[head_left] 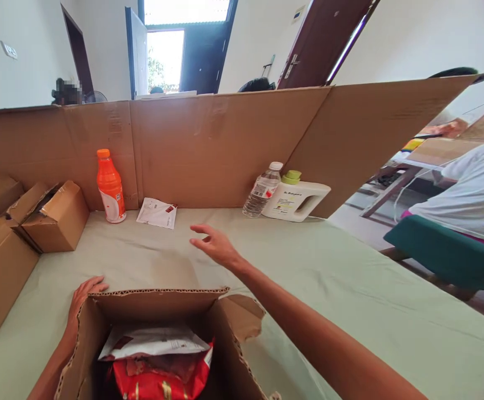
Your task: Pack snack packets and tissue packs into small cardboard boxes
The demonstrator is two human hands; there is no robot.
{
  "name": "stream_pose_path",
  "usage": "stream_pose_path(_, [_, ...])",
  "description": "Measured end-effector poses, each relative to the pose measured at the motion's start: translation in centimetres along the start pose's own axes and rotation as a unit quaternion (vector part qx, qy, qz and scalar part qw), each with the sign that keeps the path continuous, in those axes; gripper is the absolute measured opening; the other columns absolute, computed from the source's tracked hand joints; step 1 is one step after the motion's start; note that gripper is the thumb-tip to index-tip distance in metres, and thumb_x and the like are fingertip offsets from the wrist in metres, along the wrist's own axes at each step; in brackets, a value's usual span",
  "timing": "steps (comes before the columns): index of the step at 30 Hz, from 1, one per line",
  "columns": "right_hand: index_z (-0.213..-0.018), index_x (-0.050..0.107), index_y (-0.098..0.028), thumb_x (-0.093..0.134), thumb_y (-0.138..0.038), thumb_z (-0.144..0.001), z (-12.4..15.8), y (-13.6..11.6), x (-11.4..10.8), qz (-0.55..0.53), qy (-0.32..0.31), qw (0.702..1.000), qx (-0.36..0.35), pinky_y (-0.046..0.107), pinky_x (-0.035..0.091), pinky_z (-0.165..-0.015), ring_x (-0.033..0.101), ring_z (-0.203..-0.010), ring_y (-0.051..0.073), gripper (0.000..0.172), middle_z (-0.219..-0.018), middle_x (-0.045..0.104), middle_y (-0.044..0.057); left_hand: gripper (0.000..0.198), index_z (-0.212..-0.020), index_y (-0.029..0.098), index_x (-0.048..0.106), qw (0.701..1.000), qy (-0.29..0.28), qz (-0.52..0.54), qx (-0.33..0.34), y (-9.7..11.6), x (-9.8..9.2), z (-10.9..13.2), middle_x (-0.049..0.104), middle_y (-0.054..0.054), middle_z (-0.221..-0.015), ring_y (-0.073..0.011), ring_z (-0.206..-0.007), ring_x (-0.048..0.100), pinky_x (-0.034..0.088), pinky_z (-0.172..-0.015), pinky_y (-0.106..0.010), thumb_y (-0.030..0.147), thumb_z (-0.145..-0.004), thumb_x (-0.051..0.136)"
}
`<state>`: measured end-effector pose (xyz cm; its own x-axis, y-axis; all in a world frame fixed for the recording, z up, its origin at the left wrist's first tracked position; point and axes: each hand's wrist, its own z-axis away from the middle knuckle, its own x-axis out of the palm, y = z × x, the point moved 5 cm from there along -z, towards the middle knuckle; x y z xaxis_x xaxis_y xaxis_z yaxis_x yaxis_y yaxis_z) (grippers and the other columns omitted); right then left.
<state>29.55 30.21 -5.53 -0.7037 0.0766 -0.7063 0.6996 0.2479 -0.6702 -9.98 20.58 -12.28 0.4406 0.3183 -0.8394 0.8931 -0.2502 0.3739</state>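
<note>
An open cardboard box [158, 300] stands close in front of me, with a white packet [154, 341] lying over a red bag [162, 378] inside it. My left hand [88, 289] rests by the box's far left corner, fingers stretched out, partly hidden by the box wall. Beyond the box, my right hand [214, 244] hovers over the table cloth with thumb and fingers apart and nothing between them. Nearest to it, to the left, a flat white sachet [157, 213] lies on the cloth. An orange bottle [110, 186] stands upright left of that sachet.
A clear plastic bottle [262, 190] leans against a white jug [295, 200] with a green cap at the back. Several small cardboard boxes [58, 219] sit at the left. A cardboard wall [225, 150] borders the table's far side. A person in white [470, 178] sits at the right.
</note>
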Motion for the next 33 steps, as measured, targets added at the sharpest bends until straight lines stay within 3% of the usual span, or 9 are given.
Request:
stream_pose_path(5, [-0.145,0.053,-0.016,0.066,-0.024,-0.088,-4.3,0.2,5.9,0.092,-0.049,0.994,-0.011,0.04,0.038,-0.116,0.045,-0.144,0.026,0.059,-0.156,0.05,0.016,0.034,-0.095,0.027,0.08,0.999,-0.012,-0.021,0.026,-1.1,0.9,-0.2,0.078,-0.007,-0.118,-0.0328,-0.111,0.07,0.058,-0.095,-0.05,0.042,-0.082,0.053])
stream_pose_path(9, [-0.147,0.05,-0.012,0.058,-0.031,-0.098,-7.0,0.3,8.0,0.174,-0.059,0.983,-0.006,0.044,0.037,-0.114,0.049,-0.139,0.03,0.053,-0.154,0.049,0.019,0.034,-0.101,0.029,0.079,0.998,0.006,-0.04,0.038,-1.9,1.9,0.3,0.077,-0.006,-0.121,-0.0316,-0.115,0.069,0.057,-0.096,-0.05,0.041,-0.087,0.05])
stream_pose_path(13, [-0.137,0.058,-0.011,0.051,-0.029,-0.102,-8.9,0.3,8.8,0.245,-0.054,0.968,-0.001,0.042,0.04,-0.11,0.051,-0.133,0.03,0.04,-0.145,0.055,0.021,0.032,-0.103,0.031,0.077,0.997,0.019,-0.045,0.053,-2.6,2.4,1.0,0.076,-0.004,-0.123,-0.0291,-0.118,0.068,0.057,-0.097,-0.047,0.042,-0.09,0.049])
stream_pose_path(16, [-0.129,0.063,-0.014,0.054,-0.03,-0.102,-9.9,0.3,9.3,0.287,-0.06,0.956,-0.002,0.045,0.046,-0.106,0.056,-0.128,0.028,0.032,-0.139,0.06,0.016,0.032,-0.103,0.031,0.077,0.997,0.017,-0.045,0.067,-2.7,2.3,1.1,0.076,-0.005,-0.124,-0.0288,-0.118,0.068,0.057,-0.097,-0.046,0.044,-0.091,0.05])
stream_pose_path(21, [-0.127,0.063,-0.017,0.064,-0.036,-0.098,-11.0,0.3,9.4,0.328,-0.089,0.94,-0.013,0.048,0.055,-0.097,0.063,-0.115,0.025,0.034,-0.132,0.063,0.011,0.03,-0.105,0.031,0.077,0.996,0.019,-0.05,0.075,-2.1,1.7,1.0,0.076,-0.005,-0.123,-0.0282,-0.117,0.069,0.057,-0.095,-0.043,0.044,-0.092,0.052])
stream_pose_path(27, [-0.127,0.063,-0.018,0.063,-0.039,-0.099,-11.5,0.1,7.9,0.343,-0.138,0.929,-0.026,0.047,0.056,-0.094,0.065,-0.112,0.024,0.035,-0.13,0.064,0.01,0.032,-0.104,0.028,0.076,0.995,0.036,-0.053,0.08,-1.1,1.5,1.1,0.075,-0.008,-0.123,-0.0302,-0.117,0.068,0.056,-0.096,-0.046,0.042,-0.095,0.048])
stream_pose_path(33, [-0.128,0.062,-0.015,0.065,-0.037,-0.098,-12.5,-0.5,8.6,0.372,-0.166,0.913,-0.029,0.045,0.057,-0.093,0.065,-0.111,0.025,0.038,-0.129,0.063,0.012,0.033,-0.104,0.028,0.075,0.995,0.037,-0.05,0.077,-0.8,1.3,1.3,0.075,-0.008,-0.124,-0.0303,-0.119,0.067,0.055,-0.097,-0.047,0.043,-0.095,0.048])
